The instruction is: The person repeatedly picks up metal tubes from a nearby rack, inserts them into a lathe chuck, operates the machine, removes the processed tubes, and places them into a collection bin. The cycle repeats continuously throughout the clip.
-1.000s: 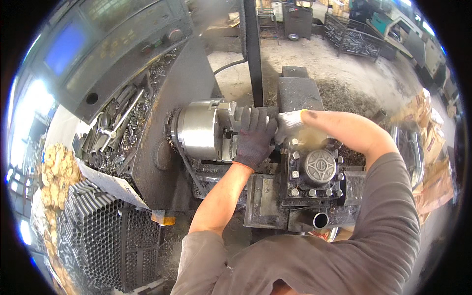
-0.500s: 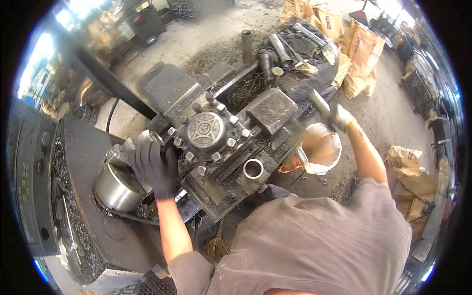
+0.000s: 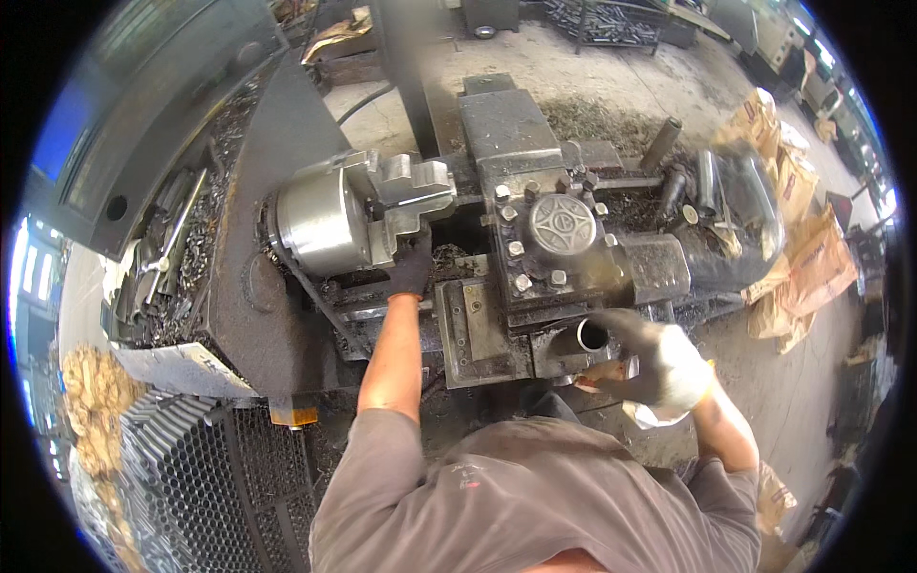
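My left hand, in a black glove, reaches in under the stepped jaws of a lathe chuck. The jaws hide its fingertips, so its grip does not show. My right hand, in a glove with a white back and dark fingers, is smeared by motion. It hovers near a short upright metal tube on the lathe carriage; whether it holds anything cannot be made out. Between my hands stands the square tool post with its round embossed cap and several bolts.
Metal shavings fill a tray at left, where a T-handled wrench lies. Racked tubes are stacked at lower left. Loose tubes lie on the lathe's right end. Paper sacks stand at far right.
The view has swung left. My left hand has shifted from above the chuck to under its jaws. My right hand, earlier out right with a metal tube, has come back beside the carriage.
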{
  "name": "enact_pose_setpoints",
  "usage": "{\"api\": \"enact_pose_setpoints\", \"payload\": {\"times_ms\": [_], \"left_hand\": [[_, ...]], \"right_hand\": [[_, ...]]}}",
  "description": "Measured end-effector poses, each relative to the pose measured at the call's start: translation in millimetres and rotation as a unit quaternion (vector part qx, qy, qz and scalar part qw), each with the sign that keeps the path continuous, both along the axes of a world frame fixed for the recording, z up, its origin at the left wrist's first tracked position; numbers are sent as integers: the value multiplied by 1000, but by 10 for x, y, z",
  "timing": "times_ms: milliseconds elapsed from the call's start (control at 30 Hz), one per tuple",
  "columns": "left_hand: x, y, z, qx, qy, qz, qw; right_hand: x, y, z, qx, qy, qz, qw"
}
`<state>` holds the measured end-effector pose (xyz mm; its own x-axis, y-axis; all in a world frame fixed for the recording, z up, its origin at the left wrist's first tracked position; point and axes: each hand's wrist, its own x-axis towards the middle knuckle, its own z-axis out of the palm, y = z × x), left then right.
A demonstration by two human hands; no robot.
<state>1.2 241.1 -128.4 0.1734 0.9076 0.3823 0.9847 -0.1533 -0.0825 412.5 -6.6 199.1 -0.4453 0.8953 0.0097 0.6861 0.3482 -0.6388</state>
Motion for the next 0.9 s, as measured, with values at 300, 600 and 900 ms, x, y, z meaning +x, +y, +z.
{"api": "enact_pose_setpoints", "payload": {"times_ms": [300,600,900], "left_hand": [[303,-1173,903,-29,-279,-62,958],[38,-2635,1162,-40,-441,88,892],[-944,-3609,261,171,-846,232,448]], "right_hand": [[-554,578,-78,34,-179,130,975],[-380,1826,863,276,-95,204,934],[-728,3392,-273,62,-411,158,896]]}}
